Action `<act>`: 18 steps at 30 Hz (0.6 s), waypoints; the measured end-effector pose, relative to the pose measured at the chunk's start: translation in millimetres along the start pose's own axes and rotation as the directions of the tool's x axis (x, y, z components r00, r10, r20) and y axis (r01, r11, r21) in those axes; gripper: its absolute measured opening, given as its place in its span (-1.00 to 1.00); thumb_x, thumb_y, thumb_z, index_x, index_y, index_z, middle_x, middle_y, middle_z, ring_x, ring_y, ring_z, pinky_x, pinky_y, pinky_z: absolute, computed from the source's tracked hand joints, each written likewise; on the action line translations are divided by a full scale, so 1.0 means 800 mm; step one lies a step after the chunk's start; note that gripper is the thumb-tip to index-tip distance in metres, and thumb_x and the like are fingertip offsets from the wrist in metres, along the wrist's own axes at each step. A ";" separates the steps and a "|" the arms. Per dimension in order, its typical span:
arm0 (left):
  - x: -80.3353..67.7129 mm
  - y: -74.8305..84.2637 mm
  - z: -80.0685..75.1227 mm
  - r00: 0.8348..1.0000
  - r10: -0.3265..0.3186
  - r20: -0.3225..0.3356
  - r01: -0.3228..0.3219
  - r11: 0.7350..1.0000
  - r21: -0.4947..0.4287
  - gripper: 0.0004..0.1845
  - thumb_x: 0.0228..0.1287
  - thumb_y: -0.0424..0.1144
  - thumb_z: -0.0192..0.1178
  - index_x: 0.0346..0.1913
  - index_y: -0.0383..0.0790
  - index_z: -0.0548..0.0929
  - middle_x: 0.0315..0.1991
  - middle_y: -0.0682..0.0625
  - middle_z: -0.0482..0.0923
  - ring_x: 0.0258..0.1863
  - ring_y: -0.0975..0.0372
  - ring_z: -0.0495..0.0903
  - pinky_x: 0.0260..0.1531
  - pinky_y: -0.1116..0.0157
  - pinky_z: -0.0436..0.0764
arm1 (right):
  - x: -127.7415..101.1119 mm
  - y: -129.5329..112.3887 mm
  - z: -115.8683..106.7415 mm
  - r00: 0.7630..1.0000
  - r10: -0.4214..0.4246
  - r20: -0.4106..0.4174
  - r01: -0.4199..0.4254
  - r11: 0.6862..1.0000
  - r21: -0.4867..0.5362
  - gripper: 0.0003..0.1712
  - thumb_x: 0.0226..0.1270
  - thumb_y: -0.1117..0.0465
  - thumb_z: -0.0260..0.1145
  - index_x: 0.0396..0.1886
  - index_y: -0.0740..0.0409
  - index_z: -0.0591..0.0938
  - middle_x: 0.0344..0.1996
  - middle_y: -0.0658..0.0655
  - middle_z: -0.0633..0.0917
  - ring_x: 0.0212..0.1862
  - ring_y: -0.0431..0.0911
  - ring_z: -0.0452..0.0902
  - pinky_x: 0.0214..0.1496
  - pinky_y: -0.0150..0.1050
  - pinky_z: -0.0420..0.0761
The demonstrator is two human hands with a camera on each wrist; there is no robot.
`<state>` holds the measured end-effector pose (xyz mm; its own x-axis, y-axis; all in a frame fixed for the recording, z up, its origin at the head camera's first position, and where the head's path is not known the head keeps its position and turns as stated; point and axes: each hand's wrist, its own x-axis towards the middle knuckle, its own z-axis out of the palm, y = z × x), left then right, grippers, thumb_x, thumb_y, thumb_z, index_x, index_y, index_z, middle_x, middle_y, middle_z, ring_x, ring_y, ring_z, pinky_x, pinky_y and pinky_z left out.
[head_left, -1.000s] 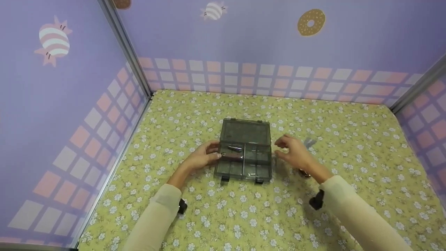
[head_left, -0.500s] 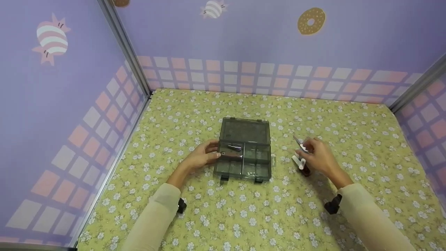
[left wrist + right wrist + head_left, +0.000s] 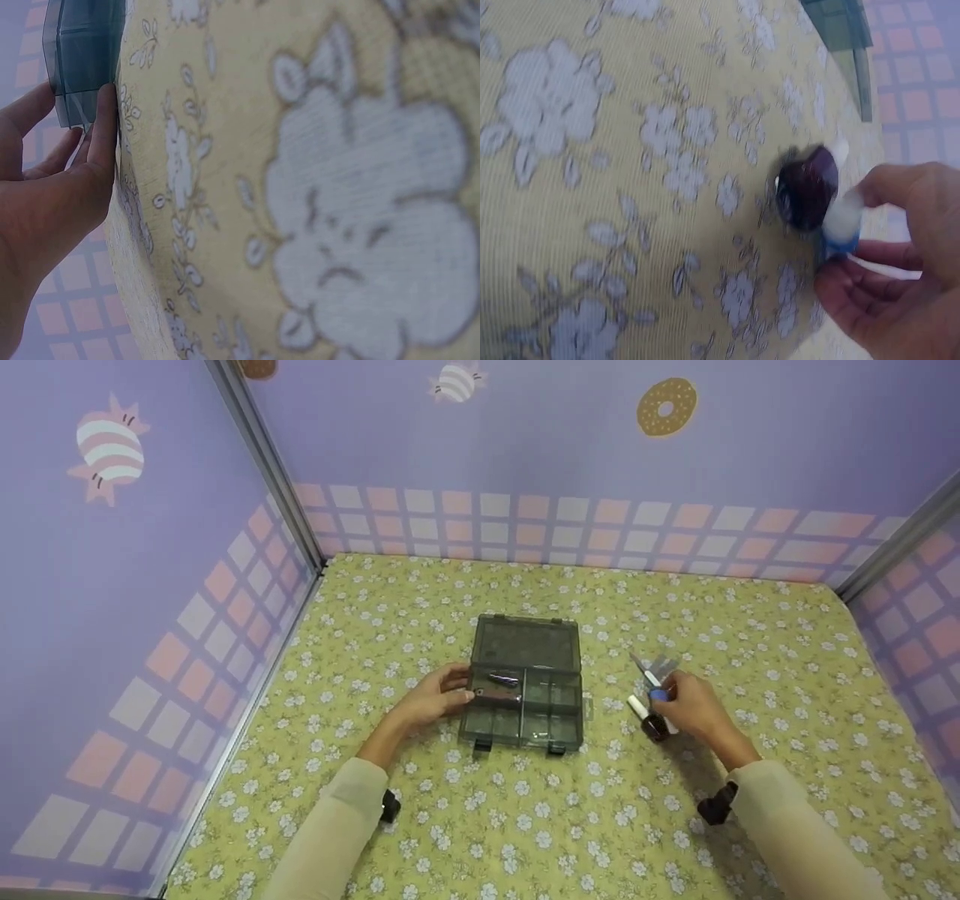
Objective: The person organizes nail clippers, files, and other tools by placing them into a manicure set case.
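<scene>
A smoky, see-through plastic organizer box (image 3: 551,735) lies with its lid (image 3: 527,643) folded back. My left hand (image 3: 431,695) holds its left side, the thumb on the rim; in the left wrist view, the fingers (image 3: 107,127) reach around the corner. A brown flat piece (image 3: 501,694) and a shiny dark item (image 3: 501,679) sit in the upper left compartment. My right hand (image 3: 694,703) pinches a small blue bottle (image 3: 660,695) with a white cap (image 3: 844,216). Beside it lies a dark red bottle (image 3: 808,189), apparently nail polish, with a white cap (image 3: 637,706).
Beyond the right hand lie a thin pointed tool with a white handle (image 3: 650,678) and a translucent grey piece (image 3: 664,664). A floral cloth (image 3: 517,825) covers the table, and patterned panels (image 3: 480,450) enclose its back and sides.
My right hand has moved right, from beside the box to the small items. The blue bottle now shows at its fingertips. My left hand has stayed at the box.
</scene>
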<state>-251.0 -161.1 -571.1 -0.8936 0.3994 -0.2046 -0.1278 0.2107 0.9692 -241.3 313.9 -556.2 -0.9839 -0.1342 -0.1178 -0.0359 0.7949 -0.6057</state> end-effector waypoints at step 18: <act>0.002 -0.004 -0.003 1.000 -0.005 0.019 0.005 1.000 -0.012 -0.29 0.58 -0.33 0.23 0.65 -0.31 0.21 0.58 -0.25 0.26 0.58 -0.07 0.25 0.46 -0.02 0.44 | 0.015 -0.071 0.020 0.960 -0.253 -0.118 0.256 0.967 0.010 -0.65 0.40 0.24 0.49 0.05 0.36 0.67 -0.11 0.30 0.74 -0.11 0.16 0.73 -0.09 0.10 0.76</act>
<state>-253.3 -163.1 -573.9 -0.8847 0.4151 -0.2118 -0.1375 0.2019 0.9697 -248.2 257.3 -536.0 -0.9564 -0.2603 0.1328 -0.2847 0.7282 -0.6235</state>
